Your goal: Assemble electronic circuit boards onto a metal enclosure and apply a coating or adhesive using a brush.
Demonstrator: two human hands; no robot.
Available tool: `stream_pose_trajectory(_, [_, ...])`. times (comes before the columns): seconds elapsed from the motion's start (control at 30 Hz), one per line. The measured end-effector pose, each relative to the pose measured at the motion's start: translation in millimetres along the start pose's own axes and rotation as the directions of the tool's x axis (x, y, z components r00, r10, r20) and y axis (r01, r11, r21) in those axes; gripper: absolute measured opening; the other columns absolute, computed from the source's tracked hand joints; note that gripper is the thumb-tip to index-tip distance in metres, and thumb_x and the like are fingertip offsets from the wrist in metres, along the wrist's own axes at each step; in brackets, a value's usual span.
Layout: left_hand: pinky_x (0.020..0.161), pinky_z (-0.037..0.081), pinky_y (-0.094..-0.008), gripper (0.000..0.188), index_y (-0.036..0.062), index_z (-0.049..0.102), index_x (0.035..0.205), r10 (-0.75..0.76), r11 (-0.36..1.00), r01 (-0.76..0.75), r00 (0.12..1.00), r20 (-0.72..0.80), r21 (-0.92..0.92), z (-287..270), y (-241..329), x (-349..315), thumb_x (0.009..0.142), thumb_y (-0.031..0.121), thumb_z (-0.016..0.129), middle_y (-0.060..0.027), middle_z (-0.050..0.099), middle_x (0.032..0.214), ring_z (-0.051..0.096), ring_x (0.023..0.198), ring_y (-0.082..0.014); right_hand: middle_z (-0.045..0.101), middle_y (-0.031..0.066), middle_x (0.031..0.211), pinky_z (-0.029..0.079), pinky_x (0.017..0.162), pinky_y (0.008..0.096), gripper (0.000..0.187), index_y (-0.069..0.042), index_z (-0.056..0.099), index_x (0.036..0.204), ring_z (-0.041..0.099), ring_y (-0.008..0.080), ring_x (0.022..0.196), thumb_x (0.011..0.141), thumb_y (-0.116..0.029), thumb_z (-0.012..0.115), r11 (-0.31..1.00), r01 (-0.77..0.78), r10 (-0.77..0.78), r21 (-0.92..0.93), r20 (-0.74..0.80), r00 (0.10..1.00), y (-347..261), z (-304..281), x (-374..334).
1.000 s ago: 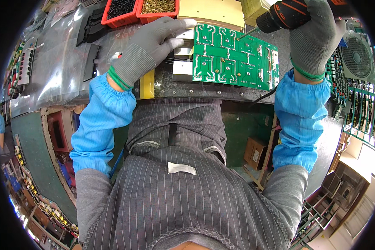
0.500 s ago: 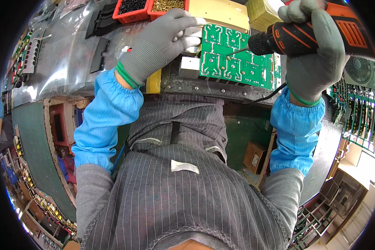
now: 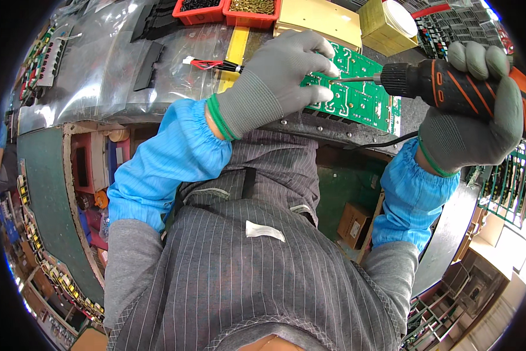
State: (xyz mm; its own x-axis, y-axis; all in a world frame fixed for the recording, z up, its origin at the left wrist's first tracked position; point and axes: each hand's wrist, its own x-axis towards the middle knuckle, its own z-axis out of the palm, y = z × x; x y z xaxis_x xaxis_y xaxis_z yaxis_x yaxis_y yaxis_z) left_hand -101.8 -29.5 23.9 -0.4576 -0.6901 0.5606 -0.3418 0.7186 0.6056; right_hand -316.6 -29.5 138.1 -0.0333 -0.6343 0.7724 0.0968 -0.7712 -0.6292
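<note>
The left hand's (image 3: pixel 280 73) thumb and fingers stand parted over the left end of the green circuit board (image 3: pixel 368 90), with board showing in the gap; whether the fingertips press on it I cannot tell. The right hand (image 3: pixel 469 131) is wrapped around an orange-and-black power driver (image 3: pixel 444 88), whose long bit (image 3: pixel 356 79) reaches leftward to a spot beside the left fingertips. The tip itself is too small to judge for contact.

Half a second ago the left hand sat at the board's left edge; it has since slid over the board, and the bit now lies flatter. That suggests the work has drawn close to the fingertips, which could be nicked by a slip. The hand also hides that end.

The board lies near the bench's front edge, a black cable (image 3: pixel 386 143) beside it. A red-and-black wire bundle (image 3: pixel 207 64) lies left; beyond are two red bins (image 3: pixel 251 21), tan sheets (image 3: pixel 318 23) and a yellow box (image 3: pixel 386 35).
</note>
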Motion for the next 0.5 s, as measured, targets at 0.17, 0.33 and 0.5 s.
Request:
stream_pose_trajectory(0.17, [0.087,0.049,-0.0354,0.017,0.0049,0.070,0.088,-0.036,0.997,0.037,0.999,0.016,-0.073,2,2,0,0.076,0.014,0.076,-0.0076,0.063,0.102,0.060,0.101,-0.0252,0.051,0.0093,0.086,0.046,0.082,0.0364,0.044,-0.001,0.057,0.105,0.053,0.0182,0.079,0.077,-0.034,0.067,0.983,0.118,-0.130,-0.139,-0.079,0.988,0,8,-5])
stream_pose_trajectory(0.33, [0.087,0.050,-0.0353,0.014,0.0041,0.069,0.086,-0.002,0.999,0.001,1.000,-0.023,-0.044,4,1,-2,0.077,0.013,0.075,-0.0064,0.063,0.099,0.061,0.098,-0.0247,0.052,0.0086,0.085,0.046,0.079,0.0350,0.040,-0.001,0.057,0.103,0.053,0.0175,0.078,0.079,-0.032,0.065,0.985,0.073,-0.088,-0.155,-0.088,0.992,-5,23,-4])
stream_pose_trajectory(0.5, [0.086,0.050,-0.0350,0.014,0.0037,0.069,0.085,-0.033,0.996,0.032,0.999,-0.001,-0.080,1,4,-2,0.076,0.011,0.075,-0.0062,0.063,0.100,0.062,0.098,-0.0245,0.052,0.0078,0.083,0.047,0.075,0.0333,0.036,-0.001,0.057,0.101,0.054,0.0167,0.075,0.081,-0.030,0.063,0.984,0.017,-0.035,-0.178,-0.099,0.994,-7,33,-1])
